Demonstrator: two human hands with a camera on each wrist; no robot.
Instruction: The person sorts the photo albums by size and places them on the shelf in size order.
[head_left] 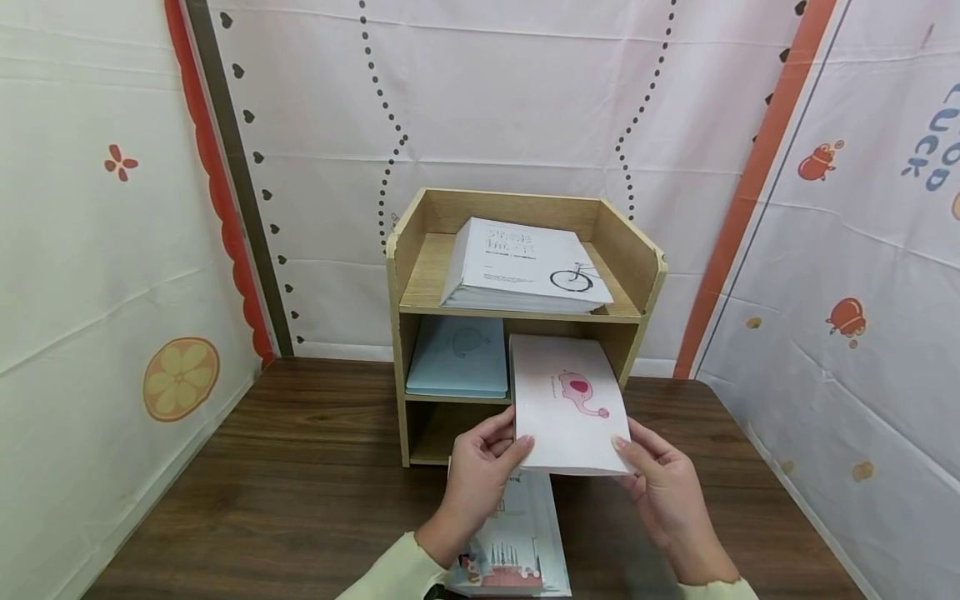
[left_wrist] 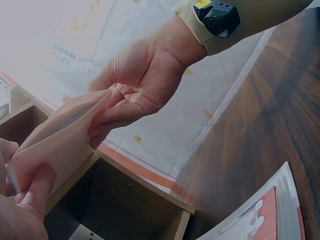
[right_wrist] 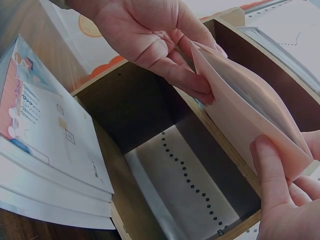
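A pale pink notebook (head_left: pixel 570 404) with a pink elephant on its cover sticks out of the right middle compartment. My left hand (head_left: pixel 482 462) pinches its near left corner, thumb on top and fingers beneath. Its near right corner is gripped by my right hand (head_left: pixel 663 483) in the same way. In the right wrist view the covers of the notebook (right_wrist: pixel 245 110) bow apart slightly at the near edge. A light blue notebook stack (head_left: pixel 457 358) lies in the left middle compartment of the wooden shelf (head_left: pixel 396 375).
On the top shelf rests a thick stack of white books (head_left: pixel 525 258), a bicycle printed on its cover. Below my hands, a stack of illustrated books (head_left: pixel 517 542) lies on the dark wooden table (head_left: pixel 300 475), before the lower compartment. Printed cloth (head_left: pixel 510 108) hangs around the table.
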